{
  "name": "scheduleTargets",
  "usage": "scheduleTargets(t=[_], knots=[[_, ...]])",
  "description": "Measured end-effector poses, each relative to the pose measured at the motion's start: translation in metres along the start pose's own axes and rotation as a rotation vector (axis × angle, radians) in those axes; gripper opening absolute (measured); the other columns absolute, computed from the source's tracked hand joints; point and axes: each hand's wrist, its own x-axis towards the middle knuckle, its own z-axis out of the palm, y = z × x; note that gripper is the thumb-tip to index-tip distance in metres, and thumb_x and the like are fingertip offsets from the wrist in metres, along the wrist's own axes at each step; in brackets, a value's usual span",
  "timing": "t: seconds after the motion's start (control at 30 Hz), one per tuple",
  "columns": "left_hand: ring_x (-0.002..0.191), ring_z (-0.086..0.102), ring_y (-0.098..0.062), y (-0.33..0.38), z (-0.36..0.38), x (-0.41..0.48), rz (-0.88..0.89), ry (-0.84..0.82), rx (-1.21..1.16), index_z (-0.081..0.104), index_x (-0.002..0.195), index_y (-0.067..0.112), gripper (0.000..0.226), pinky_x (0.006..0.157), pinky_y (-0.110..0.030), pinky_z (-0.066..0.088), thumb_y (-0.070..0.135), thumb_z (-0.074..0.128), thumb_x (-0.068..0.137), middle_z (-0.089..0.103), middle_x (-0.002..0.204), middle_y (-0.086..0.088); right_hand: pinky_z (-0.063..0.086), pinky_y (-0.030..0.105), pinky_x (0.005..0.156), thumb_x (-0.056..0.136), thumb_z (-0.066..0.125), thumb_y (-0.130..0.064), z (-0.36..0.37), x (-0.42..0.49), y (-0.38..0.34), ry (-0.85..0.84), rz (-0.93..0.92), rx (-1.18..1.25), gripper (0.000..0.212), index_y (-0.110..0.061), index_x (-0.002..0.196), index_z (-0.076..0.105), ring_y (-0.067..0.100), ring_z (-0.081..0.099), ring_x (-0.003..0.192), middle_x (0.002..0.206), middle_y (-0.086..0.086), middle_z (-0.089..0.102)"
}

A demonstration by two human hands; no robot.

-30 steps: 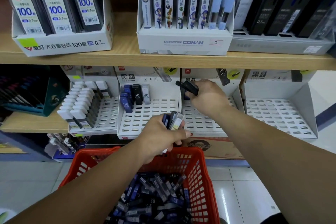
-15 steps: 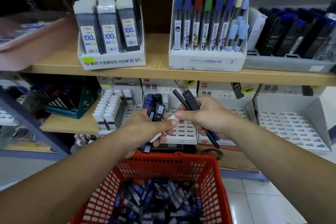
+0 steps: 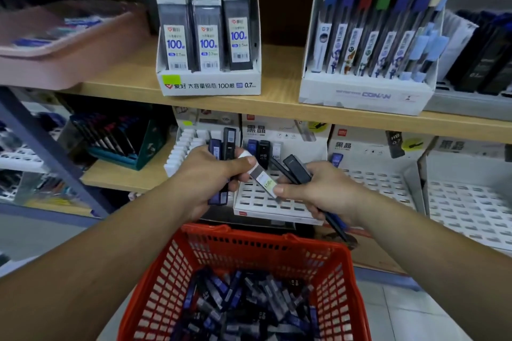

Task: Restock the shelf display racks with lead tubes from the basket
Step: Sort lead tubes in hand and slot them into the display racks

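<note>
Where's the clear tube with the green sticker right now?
Centre of the head view: the clear tube is pinched between the left hand and right hand, in front of the white slotted rack, above the red basket.

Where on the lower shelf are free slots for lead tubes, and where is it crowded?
The far-right white slotted rack shows only bare slots. The white rack left of it is bare except one blue tube at its back left corner. The leftmost rack, packed with white-capped tubes, and the heaped red plastic basket are crowded.

Left hand, right hand both gripping, held close together.
</note>
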Motion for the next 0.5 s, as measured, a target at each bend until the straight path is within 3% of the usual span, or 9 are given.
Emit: scheduleTargets(t=[0.1,0.2,0.33,0.43,0.5], knots=[[0.045,0.054,-0.010,0.000,0.001,0.001,0.022,-0.033,0.077,0.069,0.105,-0.005,0.024,0.044,-0.021,0.042,0.006,0.080,0.087,0.065,0.063,-0.007,0.028,0.028,0.047,0.086,0.085,-0.023,0.008,0.004,-0.006,0.078,-0.094,0.051,0.023,-0.011,0.102,0.074,0.019,0.036,0.049,0.066,0.002,0.062],[0.043,0.053,-0.009,0.000,0.003,0.000,0.043,-0.056,0.078,0.067,0.105,-0.008,0.025,0.039,-0.018,0.039,0.007,0.079,0.088,0.065,0.062,-0.008,0.028,0.028,0.047,0.088,0.082,-0.015,0.019,0.004,-0.018,0.036,-0.150,0.069,0.012,-0.015,0.096,0.074,0.017,0.036,0.050,0.060,-0.005,0.058],[0.050,0.057,-0.012,0.001,-0.010,-0.002,0.029,-0.038,-0.036,0.072,0.105,-0.005,0.032,0.046,-0.023,0.042,0.026,0.072,0.097,0.073,0.076,-0.015,0.029,0.029,0.049,0.088,0.081,-0.010,0.031,0.007,-0.027,0.059,-0.093,0.146,0.018,-0.009,0.099,0.067,0.017,0.037,0.050,0.063,0.005,0.051],[0.060,0.059,-0.016,-0.001,-0.027,-0.008,-0.014,-0.034,-0.034,0.074,0.100,0.002,0.026,0.052,-0.028,0.043,0.028,0.076,0.094,0.076,0.095,-0.024,0.030,0.028,0.047,0.087,0.082,-0.011,0.041,0.014,-0.033,0.149,-0.037,0.329,0.023,-0.009,0.099,0.062,0.018,0.038,0.048,0.055,0.003,0.050],[0.054,0.056,-0.014,-0.007,-0.036,-0.016,-0.055,-0.078,0.068,0.072,0.102,0.003,0.029,0.052,-0.026,0.045,0.026,0.081,0.089,0.075,0.079,-0.016,0.032,0.027,0.046,0.087,0.083,-0.013,0.051,0.017,-0.039,0.166,-0.030,0.421,0.026,-0.010,0.099,0.060,0.017,0.040,0.046,0.055,0.002,0.052]])
